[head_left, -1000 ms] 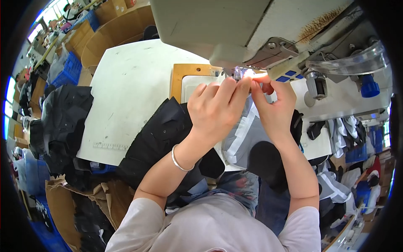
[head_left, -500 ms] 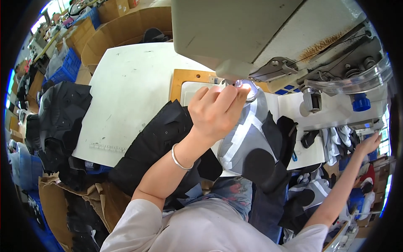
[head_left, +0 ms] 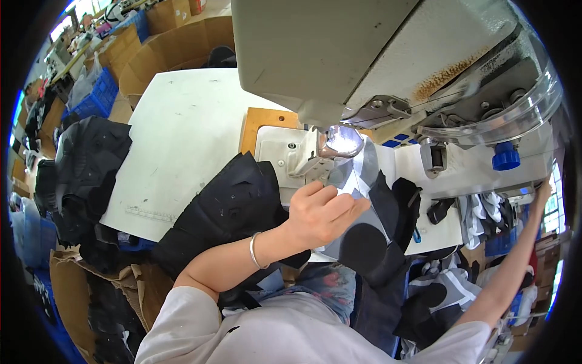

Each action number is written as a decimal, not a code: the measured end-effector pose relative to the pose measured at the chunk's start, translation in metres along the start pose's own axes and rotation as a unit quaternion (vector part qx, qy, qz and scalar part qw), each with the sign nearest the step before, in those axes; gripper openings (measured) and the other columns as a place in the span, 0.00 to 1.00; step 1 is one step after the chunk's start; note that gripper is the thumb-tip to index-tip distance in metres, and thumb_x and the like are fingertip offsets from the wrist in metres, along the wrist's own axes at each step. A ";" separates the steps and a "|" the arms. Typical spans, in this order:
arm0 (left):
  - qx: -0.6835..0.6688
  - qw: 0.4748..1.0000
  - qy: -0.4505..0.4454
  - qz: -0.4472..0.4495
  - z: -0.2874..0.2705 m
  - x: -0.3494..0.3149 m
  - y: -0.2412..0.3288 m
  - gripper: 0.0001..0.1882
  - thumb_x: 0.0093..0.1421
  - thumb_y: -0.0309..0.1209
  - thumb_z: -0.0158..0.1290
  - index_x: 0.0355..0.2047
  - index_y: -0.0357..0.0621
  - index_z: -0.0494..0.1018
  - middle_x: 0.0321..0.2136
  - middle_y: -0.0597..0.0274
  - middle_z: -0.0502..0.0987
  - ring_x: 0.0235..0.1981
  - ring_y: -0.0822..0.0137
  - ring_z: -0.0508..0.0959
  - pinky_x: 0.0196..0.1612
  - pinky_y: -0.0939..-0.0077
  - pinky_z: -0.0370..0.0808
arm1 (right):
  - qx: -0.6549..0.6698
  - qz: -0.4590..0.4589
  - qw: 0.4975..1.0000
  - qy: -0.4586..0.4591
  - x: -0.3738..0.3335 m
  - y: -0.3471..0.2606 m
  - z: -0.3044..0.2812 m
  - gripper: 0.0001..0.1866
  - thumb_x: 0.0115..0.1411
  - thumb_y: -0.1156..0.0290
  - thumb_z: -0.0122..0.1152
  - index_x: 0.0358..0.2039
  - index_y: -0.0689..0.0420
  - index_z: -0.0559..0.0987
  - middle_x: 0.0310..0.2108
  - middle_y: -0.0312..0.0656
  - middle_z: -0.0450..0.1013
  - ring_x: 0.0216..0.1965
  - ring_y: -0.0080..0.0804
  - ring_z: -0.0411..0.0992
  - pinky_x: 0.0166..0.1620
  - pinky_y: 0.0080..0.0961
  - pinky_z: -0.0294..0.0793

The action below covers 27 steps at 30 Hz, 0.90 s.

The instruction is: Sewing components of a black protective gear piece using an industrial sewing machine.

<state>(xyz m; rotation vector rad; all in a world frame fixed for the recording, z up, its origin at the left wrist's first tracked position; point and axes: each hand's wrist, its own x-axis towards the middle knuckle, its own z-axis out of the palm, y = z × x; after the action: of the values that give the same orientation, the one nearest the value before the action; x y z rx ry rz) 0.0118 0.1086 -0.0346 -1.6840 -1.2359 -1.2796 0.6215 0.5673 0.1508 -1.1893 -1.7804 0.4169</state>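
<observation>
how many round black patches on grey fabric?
2. One round black patch is on the white-striped grey fabric piece by the left hand; another round black patch is on the grey-and-white fabric pile, lower right. More may be hidden in the pile.

- Left of the sewing machine (head_left: 303,60), a broad stretch of the white surface (head_left: 176,127) lies bare; a hand could pass low there.
- The black fabric heap (head_left: 91,164) bounds that room on the left; the black fabric pieces (head_left: 224,203) block its near right corner.
- The sewing machine overhangs the needle area from above.
- The left hand (head_left: 327,212) and grey fabric piece (head_left: 368,168) obstruct the near approach.
- At right, the blue knob (head_left: 505,156) juts down.
</observation>
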 end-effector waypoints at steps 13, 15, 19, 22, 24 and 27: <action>-0.026 0.998 0.045 0.018 -0.009 -0.012 -0.025 0.17 0.44 0.34 0.65 0.37 0.49 0.81 0.15 0.72 0.52 0.13 0.75 0.58 0.17 0.79 0.52 | 0.193 0.008 0.931 0.311 -0.171 -0.120 0.168 0.22 0.69 0.61 0.46 0.57 0.62 0.69 0.54 0.43 0.69 0.55 0.33 0.66 0.58 0.30 0.63; -0.047 0.997 0.035 0.049 -0.017 -0.009 -0.022 0.17 0.48 0.37 0.63 0.39 0.49 0.80 0.15 0.73 0.52 0.13 0.75 0.57 0.18 0.80 0.51 | 0.139 -0.011 0.930 0.340 -0.211 -0.124 0.184 0.20 0.69 0.62 0.47 0.56 0.61 0.71 0.52 0.42 0.70 0.52 0.31 0.68 0.56 0.27 0.64; -0.068 0.991 0.053 0.104 -0.019 -0.014 -0.020 0.15 0.58 0.44 0.57 0.39 0.48 0.79 0.15 0.74 0.50 0.14 0.75 0.54 0.18 0.80 0.50 | 0.132 -0.016 0.945 0.299 -0.289 -0.151 0.236 0.16 0.69 0.67 0.46 0.52 0.61 0.73 0.42 0.38 0.73 0.43 0.25 0.70 0.48 0.22 0.67; -0.087 0.989 0.058 0.108 -0.019 -0.014 -0.019 0.15 0.60 0.44 0.54 0.37 0.47 0.79 0.15 0.74 0.52 0.14 0.75 0.55 0.18 0.80 0.50 | 0.044 -0.007 0.970 0.239 -0.327 -0.155 0.249 0.15 0.69 0.68 0.48 0.50 0.62 0.74 0.33 0.36 0.72 0.35 0.22 0.68 0.43 0.19 0.66; -0.090 0.987 0.062 0.115 -0.019 -0.014 -0.017 0.16 0.61 0.45 0.53 0.36 0.47 0.78 0.14 0.74 0.52 0.14 0.75 0.55 0.18 0.80 0.50 | 0.091 -0.008 0.977 0.192 -0.346 -0.174 0.261 0.13 0.68 0.70 0.48 0.48 0.63 0.74 0.29 0.34 0.70 0.31 0.21 0.67 0.40 0.18 0.66; -0.099 0.984 0.066 0.129 -0.020 -0.014 -0.014 0.17 0.62 0.46 0.52 0.35 0.46 0.78 0.14 0.74 0.53 0.14 0.75 0.56 0.18 0.80 0.50 | 0.126 -0.042 0.983 0.126 -0.369 -0.229 0.289 0.11 0.66 0.75 0.48 0.45 0.64 0.75 0.29 0.36 0.71 0.31 0.21 0.68 0.39 0.20 0.67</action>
<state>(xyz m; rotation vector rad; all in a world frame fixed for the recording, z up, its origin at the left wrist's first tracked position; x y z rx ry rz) -0.0083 0.0909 -0.0426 -1.7994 -0.8046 -1.3629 0.2958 0.2008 -0.0262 -0.9414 -1.5033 0.4095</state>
